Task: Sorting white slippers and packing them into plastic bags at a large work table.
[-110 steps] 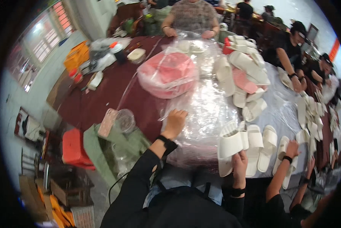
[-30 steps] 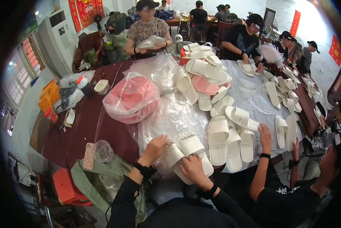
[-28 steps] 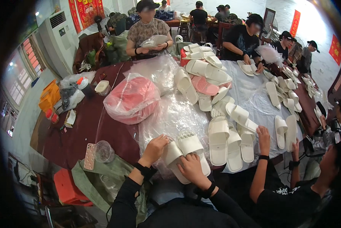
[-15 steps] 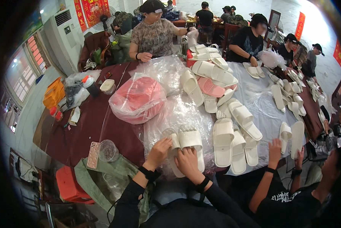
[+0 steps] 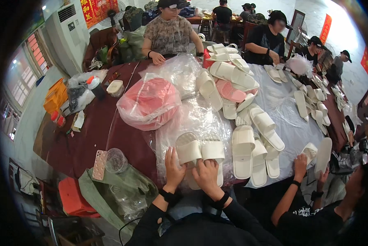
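Head view, hands: the left hand (image 5: 173, 169) grips one white slipper (image 5: 187, 150), fingers wrapped on its edge; the right hand (image 5: 207, 177) is closed on the second white slipper (image 5: 213, 152) beside it
Where they are: both slippers touch side by side at the near table edge (image 5: 85, 143), on crinkly clear plastic (image 5: 192, 119)
What could slip: the plastic looks slick, so I think the pair could slide off toward the lap
What could mix up: loose slippers (image 5: 243, 149) lie just beside, so a wrong one might get grabbed
Neighbour: another person's hand (image 5: 300, 164) works near, and arms could bump

slipper heels (image 5: 200, 180) hidden behind hands (image 5: 192, 172)
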`<state>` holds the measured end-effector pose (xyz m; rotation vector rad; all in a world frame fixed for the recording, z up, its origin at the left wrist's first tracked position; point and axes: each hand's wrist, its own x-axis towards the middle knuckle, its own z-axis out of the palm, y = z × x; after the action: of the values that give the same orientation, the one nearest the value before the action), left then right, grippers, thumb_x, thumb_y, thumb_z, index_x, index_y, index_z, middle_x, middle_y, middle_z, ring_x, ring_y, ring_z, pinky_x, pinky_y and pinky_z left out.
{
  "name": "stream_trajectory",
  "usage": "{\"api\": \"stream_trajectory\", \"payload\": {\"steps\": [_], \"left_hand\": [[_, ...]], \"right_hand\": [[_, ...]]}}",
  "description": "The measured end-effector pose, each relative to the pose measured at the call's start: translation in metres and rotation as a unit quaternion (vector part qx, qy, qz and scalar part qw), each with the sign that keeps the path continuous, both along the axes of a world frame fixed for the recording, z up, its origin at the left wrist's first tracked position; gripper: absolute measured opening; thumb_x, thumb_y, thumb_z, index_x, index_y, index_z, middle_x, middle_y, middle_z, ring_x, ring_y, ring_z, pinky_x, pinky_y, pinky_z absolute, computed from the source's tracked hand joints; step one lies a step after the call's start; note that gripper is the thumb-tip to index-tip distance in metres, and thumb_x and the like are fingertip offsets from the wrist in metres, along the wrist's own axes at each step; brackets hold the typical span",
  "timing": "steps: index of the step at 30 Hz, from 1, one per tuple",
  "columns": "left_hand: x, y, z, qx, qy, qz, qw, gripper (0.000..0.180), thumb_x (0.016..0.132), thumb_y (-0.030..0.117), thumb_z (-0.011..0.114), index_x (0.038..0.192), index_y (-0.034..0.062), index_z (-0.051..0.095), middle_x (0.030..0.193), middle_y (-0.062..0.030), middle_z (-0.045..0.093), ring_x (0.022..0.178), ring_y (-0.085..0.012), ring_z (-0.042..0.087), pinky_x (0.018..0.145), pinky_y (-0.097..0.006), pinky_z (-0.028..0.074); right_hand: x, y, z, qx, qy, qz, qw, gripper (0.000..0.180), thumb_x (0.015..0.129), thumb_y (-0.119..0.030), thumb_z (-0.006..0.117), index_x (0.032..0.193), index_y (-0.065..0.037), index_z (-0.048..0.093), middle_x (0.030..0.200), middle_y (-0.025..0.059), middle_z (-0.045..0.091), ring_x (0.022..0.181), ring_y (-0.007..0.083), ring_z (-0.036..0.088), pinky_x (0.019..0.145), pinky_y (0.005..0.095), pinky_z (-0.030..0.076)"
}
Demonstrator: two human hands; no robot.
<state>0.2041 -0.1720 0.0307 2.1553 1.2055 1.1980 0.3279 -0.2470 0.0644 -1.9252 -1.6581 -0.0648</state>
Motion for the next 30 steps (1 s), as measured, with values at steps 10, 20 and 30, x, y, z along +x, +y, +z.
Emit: {"api": "stream_trajectory", "payload": {"steps": [10,20,30], "left_hand": [[-0.008,0.000,-0.007,-0.087,-0.080,0.017,0.993,0.053,0.079,-0.006,0.056,0.131,0.0012,0.046,0.127,-0.0176,0.048,0.106,-0.0322,0.054,0.087,-0.034,0.047],[-0.012,-0.004,-0.016,-0.192,-0.157,0.028,0.968,0.051,0.081,0.002,0.064,0.130,0.0050,0.051,0.109,-0.0106,0.049,0.081,-0.0155,0.054,0.072,-0.026,0.047],[-0.012,-0.007,-0.030,-0.112,-0.074,-0.018,0.991,0.049,0.080,-0.006,0.054,0.128,0.0049,0.053,0.094,-0.0089,0.053,0.080,-0.0173,0.057,0.073,-0.027,0.047]], "right_hand": [[0.002,0.023,-0.001,-0.008,0.022,0.001,1.000,0.038,0.081,-0.035,0.061,0.099,-0.002,0.062,0.084,0.0134,0.058,0.085,0.0306,0.054,0.081,0.0435,0.036],[0.013,0.051,-0.023,0.061,-0.068,0.090,0.992,0.044,0.086,-0.044,0.052,0.110,-0.008,0.060,0.087,0.0112,0.058,0.088,0.0308,0.055,0.088,0.0473,0.036],[0.017,0.063,-0.018,-0.037,0.329,-0.091,0.939,0.034,0.089,-0.027,0.051,0.074,-0.001,0.067,0.074,0.0196,0.061,0.080,0.0397,0.051,0.080,0.0484,0.037]]}}
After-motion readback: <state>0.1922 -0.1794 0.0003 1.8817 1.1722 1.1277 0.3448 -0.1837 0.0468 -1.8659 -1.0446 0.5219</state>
